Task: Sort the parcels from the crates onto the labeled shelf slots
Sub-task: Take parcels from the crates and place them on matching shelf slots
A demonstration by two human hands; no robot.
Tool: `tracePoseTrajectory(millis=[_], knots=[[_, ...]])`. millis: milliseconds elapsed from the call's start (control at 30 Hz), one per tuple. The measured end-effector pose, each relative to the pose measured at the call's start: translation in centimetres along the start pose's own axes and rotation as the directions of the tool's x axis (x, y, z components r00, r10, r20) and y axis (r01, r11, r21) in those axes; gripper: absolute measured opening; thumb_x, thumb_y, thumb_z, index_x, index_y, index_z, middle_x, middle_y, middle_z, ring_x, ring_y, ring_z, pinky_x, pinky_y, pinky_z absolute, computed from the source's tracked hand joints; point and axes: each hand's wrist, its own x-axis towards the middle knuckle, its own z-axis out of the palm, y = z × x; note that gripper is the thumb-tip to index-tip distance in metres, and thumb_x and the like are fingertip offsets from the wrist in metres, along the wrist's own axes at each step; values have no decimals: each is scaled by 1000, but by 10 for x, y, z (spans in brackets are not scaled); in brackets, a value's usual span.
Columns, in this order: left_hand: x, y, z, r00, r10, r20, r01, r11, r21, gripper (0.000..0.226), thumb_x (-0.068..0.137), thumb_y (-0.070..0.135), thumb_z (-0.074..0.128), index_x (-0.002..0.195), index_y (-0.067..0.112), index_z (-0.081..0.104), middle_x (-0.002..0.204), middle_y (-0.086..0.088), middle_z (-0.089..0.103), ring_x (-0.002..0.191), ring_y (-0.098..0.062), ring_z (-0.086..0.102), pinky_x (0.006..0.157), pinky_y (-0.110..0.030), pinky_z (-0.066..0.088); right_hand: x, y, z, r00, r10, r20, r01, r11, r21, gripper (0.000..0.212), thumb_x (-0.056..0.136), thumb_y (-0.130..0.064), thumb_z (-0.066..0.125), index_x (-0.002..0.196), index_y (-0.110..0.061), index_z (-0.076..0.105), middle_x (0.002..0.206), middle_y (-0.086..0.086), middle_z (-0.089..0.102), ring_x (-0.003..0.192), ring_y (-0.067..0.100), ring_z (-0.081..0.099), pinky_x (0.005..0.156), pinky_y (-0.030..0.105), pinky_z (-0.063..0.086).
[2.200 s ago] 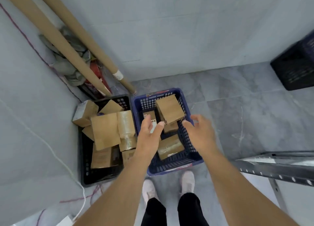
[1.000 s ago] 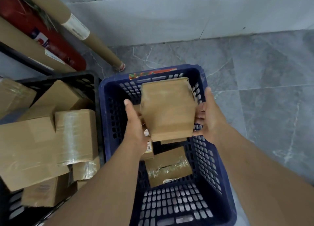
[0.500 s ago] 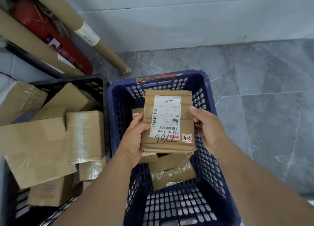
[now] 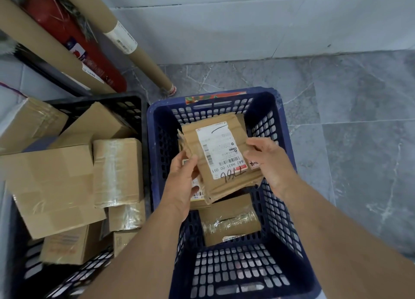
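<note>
1. The left hand (image 4: 182, 185) reaches in from below over the blue crate (image 4: 276, 123). Its thumb lies over the front of the parcel (image 4: 233, 183) at the left edge, its fingers curled behind.
2. The right hand (image 4: 270, 161) comes in from the lower right. Its curled fingers pinch the parcel's right edge and partly cover a small sticker there.
3. Held by both hands, the parcel sits above the blue crate's interior with its white label facing up. It is clear of the taped parcels (image 4: 229, 220) on the crate floor.
4. The black crate (image 4: 125, 105), piled with cardboard boxes (image 4: 54, 186), stands touching the blue crate's left side.
5. Half a second ago the parcel sat square to the view. It is now turned anticlockwise, so the label's print slants up to the right.
6. A second ago its plain brown face was up, and about two seconds ago both hands were empty, reaching towards the crate.
</note>
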Motion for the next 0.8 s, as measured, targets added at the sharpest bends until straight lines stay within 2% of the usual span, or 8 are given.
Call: tracePoseTrajectory(millis=[100,167,300,433,533,600,700,800], knots=[[5,-9,-2,998,-56,-24,59,989,137,66,97,55,41,151,45,4,121,-1,64,100,-20,68,102,-50,46,3,-3,5,997,-47,62,54,991,-119,60,92,0,56,143,-28,42,132,-14,54,102,7,61,82,30,53],[7,-15,-3,996,-83,-24,86,978,190,65,98,58,34,149,51,-5,126,-4,61,93,-21,71,99,-48,49,9,-4,8,991,-81,103,103,967,-234,53,94,-2,53,135,-36,50,125,-16,60,98,9,64,86,37,55],[12,-31,-3,977,-181,-115,191,978,86,56,100,52,38,146,36,12,120,-12,64,82,-24,74,82,-41,58,22,-5,23,974,-202,105,226,801,-554,40,96,-13,50,123,-41,61,121,-5,65,114,20,58,101,51,44],[14,-38,4,907,-349,-235,366,930,34,60,96,47,50,140,17,22,111,-11,60,102,-28,65,81,-43,56,34,4,40,954,-296,54,232,610,-757,75,91,-1,57,150,-36,28,160,-5,22,149,18,10,121,50,6],[24,-31,7,905,-290,-310,367,902,227,79,98,39,49,155,22,-4,153,-13,31,134,-34,37,109,-46,35,34,19,39,935,-288,-207,82,742,-665,83,87,-12,68,154,-24,19,161,4,20,149,23,13,120,50,16],[28,-26,9,938,-219,-269,302,898,319,79,100,37,46,155,24,-9,161,-9,17,138,-32,33,107,-43,32,26,33,35,900,-198,-388,-48,840,-540,83,85,-18,71,152,-18,23,158,9,26,146,28,20,117,52,23],[31,-22,15,957,-199,-211,262,904,337,71,103,34,40,155,24,-6,155,-7,31,114,-26,51,87,-31,40,13,55,37,831,85,-549,-233,951,-205,76,84,-21,71,147,-6,30,147,19,39,134,34,35,110,51,34],[32,-25,21,951,-231,-205,284,916,283,64,102,38,38,156,25,5,132,-7,56,110,-27,57,96,-36,47,11,63,41,820,356,-449,-302,934,190,58,87,-13,67,135,-6,35,127,16,55,105,29,56,92,43,49]])
